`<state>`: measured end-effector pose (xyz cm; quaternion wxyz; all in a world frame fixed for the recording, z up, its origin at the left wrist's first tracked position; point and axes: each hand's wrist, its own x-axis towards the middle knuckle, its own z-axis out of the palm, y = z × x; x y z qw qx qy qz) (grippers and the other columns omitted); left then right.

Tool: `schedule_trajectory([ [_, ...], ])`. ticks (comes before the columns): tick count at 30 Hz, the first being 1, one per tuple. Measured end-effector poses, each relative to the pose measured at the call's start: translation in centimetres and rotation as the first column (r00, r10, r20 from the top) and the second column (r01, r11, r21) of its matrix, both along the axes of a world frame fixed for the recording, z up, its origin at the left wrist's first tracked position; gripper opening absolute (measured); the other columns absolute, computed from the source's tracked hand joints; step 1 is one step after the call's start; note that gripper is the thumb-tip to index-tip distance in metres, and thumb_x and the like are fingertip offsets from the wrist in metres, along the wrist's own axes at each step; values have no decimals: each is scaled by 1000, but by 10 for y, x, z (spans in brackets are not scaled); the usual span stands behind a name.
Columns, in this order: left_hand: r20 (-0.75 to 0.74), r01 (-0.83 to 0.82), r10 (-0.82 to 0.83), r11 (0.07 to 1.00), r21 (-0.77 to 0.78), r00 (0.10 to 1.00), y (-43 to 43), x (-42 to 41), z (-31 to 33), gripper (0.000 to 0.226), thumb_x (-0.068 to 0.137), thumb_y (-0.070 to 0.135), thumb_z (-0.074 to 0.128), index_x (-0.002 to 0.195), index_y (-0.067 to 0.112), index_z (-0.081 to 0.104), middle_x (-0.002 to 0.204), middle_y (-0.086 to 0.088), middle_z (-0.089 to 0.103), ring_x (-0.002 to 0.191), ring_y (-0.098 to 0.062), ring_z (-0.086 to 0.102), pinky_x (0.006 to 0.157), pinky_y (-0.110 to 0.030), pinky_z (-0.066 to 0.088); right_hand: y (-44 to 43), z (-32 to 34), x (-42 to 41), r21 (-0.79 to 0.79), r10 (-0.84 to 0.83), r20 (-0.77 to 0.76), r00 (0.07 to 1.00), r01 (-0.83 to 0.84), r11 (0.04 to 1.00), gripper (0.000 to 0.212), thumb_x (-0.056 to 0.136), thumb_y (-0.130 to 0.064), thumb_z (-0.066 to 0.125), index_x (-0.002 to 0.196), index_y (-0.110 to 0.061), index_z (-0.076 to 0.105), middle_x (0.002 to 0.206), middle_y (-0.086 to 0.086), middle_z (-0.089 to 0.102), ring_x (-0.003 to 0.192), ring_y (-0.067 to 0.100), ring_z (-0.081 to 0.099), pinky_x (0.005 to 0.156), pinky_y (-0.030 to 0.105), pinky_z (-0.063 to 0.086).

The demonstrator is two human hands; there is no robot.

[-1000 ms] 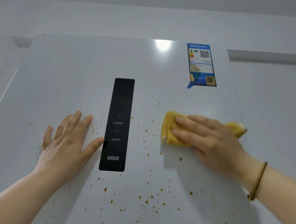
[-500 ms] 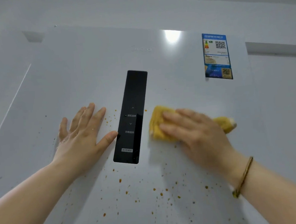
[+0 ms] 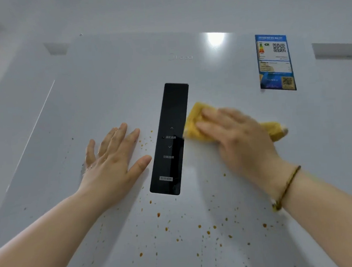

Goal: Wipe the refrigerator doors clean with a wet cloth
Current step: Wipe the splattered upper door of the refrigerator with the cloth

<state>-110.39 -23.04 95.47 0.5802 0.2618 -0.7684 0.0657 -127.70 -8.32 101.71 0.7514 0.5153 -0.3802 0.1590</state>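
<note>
Up against the white fridge door [image 3: 110, 79], both hands are working at about the height of the black control panel [image 3: 169, 140]. R hand [image 3: 239, 137] is lying flat w/ fingers stretched out, pressing a yellow cloth [image 3: 194, 122] onto the door just right of the panel; the cloth's left edge is touching or nearly touching the panel's side, can't tell which. One bunched end of the cloth is sticking out past the hand on the far right. The hand is looking blurred. It isn't gripping the cloth so much as pinning it under palm and fingers. A thin braided bracelet [image 3: 287, 186] is sitting on that wrist.

L hand [image 3: 112, 158] is spread wide open, palm flat on the door, left of the panel, holding nothing; thumb tip is lying just beside the panel's edge. Skin is looking wet, w/ droplets near the little finger.

Orange-brown splatter spots [image 3: 208, 232] are dotting the door below both hands, thickest under the panel, w/ a few more btwn the L fingers and the panel. A blue energy label [image 3: 276, 63] w/ QR codes is sticking to the upper right of the door, well apart from the cloth. A ceiling light's glare [image 3: 215, 38] is reflecting near the door's top edge.
</note>
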Motion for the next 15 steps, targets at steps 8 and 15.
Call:
schedule_trajectory([
  [8, -8, 15, -15, 999, 42, 1000, 4, 1, 2, 57, 93, 49, 27, 145, 34, 7, 155, 12, -6, 139, -1, -12, 111, -31, -15, -23, -43, 10, 17, 68, 7, 998, -68, 998, 46, 72, -7, 35, 103, -10, 69, 110, 12, 67, 95, 36, 63, 76, 41, 53],
  [15, -124, 131, -115, 984, 124, 986, 16, 6, -1, 51, 95, 36, 33, 143, 34, 16, 154, 13, 3, 142, -8, -3, 114, -30, -6, -2, -29, -8, 52, 20, -128, 992, -14, 999, 44, 73, -9, 37, 107, -17, 65, 110, 8, 68, 94, 33, 63, 75, 38, 49],
])
